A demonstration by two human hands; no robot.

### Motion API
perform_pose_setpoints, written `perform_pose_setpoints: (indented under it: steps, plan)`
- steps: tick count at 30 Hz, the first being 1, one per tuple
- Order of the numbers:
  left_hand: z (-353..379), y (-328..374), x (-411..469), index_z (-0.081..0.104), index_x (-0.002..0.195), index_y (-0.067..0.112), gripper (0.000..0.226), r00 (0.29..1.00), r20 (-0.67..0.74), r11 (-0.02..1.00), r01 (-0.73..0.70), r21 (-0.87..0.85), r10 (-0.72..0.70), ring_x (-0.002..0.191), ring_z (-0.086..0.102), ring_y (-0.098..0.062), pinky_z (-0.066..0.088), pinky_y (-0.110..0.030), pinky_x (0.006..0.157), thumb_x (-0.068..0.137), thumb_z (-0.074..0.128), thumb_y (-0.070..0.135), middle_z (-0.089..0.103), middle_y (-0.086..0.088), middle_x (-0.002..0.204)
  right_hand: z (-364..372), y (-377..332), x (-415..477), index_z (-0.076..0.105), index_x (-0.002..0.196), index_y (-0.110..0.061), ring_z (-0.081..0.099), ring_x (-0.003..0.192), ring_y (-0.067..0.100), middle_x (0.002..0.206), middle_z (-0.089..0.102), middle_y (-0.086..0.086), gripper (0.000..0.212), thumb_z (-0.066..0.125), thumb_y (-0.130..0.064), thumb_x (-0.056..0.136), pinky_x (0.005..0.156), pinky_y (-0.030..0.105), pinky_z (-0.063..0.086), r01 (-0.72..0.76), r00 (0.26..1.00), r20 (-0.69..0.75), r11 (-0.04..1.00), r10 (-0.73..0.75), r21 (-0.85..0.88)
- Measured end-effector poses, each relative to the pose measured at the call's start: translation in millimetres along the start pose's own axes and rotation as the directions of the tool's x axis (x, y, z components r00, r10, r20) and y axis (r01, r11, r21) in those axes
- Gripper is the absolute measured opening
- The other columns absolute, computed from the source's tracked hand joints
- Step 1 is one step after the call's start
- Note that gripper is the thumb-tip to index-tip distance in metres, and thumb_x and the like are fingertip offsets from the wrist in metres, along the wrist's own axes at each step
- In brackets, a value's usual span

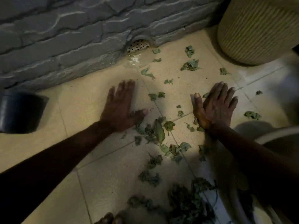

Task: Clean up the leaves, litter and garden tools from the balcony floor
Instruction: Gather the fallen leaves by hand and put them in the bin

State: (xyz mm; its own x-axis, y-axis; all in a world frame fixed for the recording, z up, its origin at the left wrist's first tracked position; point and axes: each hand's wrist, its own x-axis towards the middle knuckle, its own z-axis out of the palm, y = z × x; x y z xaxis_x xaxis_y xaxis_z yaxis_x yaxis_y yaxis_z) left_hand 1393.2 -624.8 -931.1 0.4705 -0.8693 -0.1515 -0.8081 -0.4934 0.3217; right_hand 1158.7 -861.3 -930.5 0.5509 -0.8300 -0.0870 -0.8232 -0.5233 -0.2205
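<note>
Both hands, left and right, lie flat and empty; leaves litter mid-frame floor, partly heaped lower right.

Leaves scattered on floor between both flat hands; drain in wall behind; ribbed pot far right, cup left.
</note>
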Motion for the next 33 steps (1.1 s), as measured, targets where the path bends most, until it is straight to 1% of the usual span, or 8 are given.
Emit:
perform_pose_setpoints:
  steps: [5, 9, 15, 20, 24, 27, 30, 33]
  plan:
    - [15, 61, -2, -0.007, 0.165, 0.011, 0.111, 0.886, 0.086, 0.867, -0.420, -0.270, 0.456, 0.160, -0.006, -0.019, -0.001, -0.038, 0.130, 0.091, 0.042, 0.078, -0.004, -0.008, 0.174, 3, -1, 2, -0.009, 0.162, -0.008, -0.012, 0.158, 0.032, 0.171, -0.009, 0.017, 0.098, 0.010, -0.079, 0.096, 0.127, 0.055, -0.002, 0.017, 1.000, 0.001, 1.000, -0.017, 0.007]
    - [-8, 32, 62, -0.006, 0.166, 0.018, 0.107, 0.938, 0.007, 0.934, -0.344, -0.095, 0.346, 0.160, -0.008, -0.016, 0.001, -0.040, 0.130, 0.091, 0.039, 0.081, -0.008, -0.002, 0.174, 3, -1, 0, -0.006, 0.163, -0.009, -0.008, 0.158, 0.030, 0.171, -0.005, 0.016, 0.095, 0.009, -0.076, 0.098, 0.127, 0.054, 0.000, 0.025, 0.999, -0.021, 1.000, -0.025, 0.000]
    - [-20, 12, 117, -0.009, 0.165, 0.017, 0.117, 0.953, 0.138, 0.954, -0.285, 0.097, 0.270, 0.160, -0.011, -0.024, 0.004, -0.050, 0.129, 0.082, 0.016, 0.096, -0.012, -0.009, 0.173, -1, -1, 2, -0.001, 0.163, -0.012, -0.007, 0.158, 0.030, 0.172, -0.002, 0.015, 0.093, 0.005, -0.077, 0.097, 0.127, 0.055, 0.001, 0.027, 0.999, -0.029, 1.000, -0.026, 0.017]
    - [-10, 46, 98, 0.002, 0.167, 0.018, 0.107, 0.736, 0.206, 0.755, -0.656, -0.019, 0.645, 0.161, -0.008, -0.021, 0.000, -0.050, 0.130, 0.090, 0.045, 0.080, -0.005, -0.006, 0.174, -4, -1, 4, 0.002, 0.163, -0.014, -0.006, 0.158, 0.030, 0.172, -0.001, 0.013, 0.092, 0.008, -0.077, 0.097, 0.127, 0.055, 0.003, 0.030, 0.999, -0.027, 0.999, -0.029, 0.029]
    - [-33, 39, 165, 0.023, 0.164, 0.022, 0.096, 0.931, -0.016, 0.930, -0.362, 0.057, 0.364, 0.159, 0.011, -0.026, 0.016, -0.051, 0.128, 0.090, 0.038, 0.081, 0.015, -0.008, 0.172, -3, 0, 4, 0.004, 0.164, -0.016, -0.006, 0.159, 0.028, 0.172, 0.000, 0.012, 0.090, 0.010, -0.077, 0.098, 0.127, 0.054, 0.002, 0.011, 1.000, -0.022, 0.999, -0.010, 0.037]
    - [-27, 38, 188, 0.015, 0.165, 0.024, 0.099, 0.965, 0.044, 0.963, -0.260, 0.072, 0.258, 0.160, 0.004, -0.024, 0.005, -0.042, 0.130, 0.089, 0.032, 0.084, 0.005, -0.006, 0.174, -4, 0, 6, 0.005, 0.164, -0.017, -0.007, 0.158, 0.027, 0.172, -0.001, 0.010, 0.091, 0.010, -0.078, 0.097, 0.128, 0.052, 0.000, 0.003, 1.000, -0.016, 0.999, -0.002, 0.039]
    - [-11, 59, 157, 0.005, 0.166, 0.026, 0.096, 0.905, 0.110, 0.911, -0.413, -0.005, 0.411, 0.160, -0.007, -0.016, 0.000, -0.040, 0.130, 0.094, 0.042, 0.078, -0.004, 0.000, 0.175, -5, 0, 6, 0.005, 0.164, -0.018, -0.008, 0.158, 0.027, 0.172, -0.002, 0.009, 0.091, 0.010, -0.079, 0.096, 0.128, 0.054, 0.002, 0.002, 1.000, -0.002, 0.999, -0.002, 0.050]
    - [-6, 77, 134, 0.020, 0.165, 0.023, 0.090, 0.783, 0.042, 0.779, -0.611, -0.138, 0.621, 0.160, 0.011, -0.015, 0.013, -0.040, 0.130, 0.095, 0.058, 0.065, 0.014, 0.000, 0.173, -6, 0, 7, 0.004, 0.164, -0.020, -0.009, 0.158, 0.027, 0.172, -0.003, 0.008, 0.091, 0.011, -0.080, 0.095, 0.127, 0.054, 0.003, -0.018, 1.000, 0.013, 0.998, 0.017, 0.066]
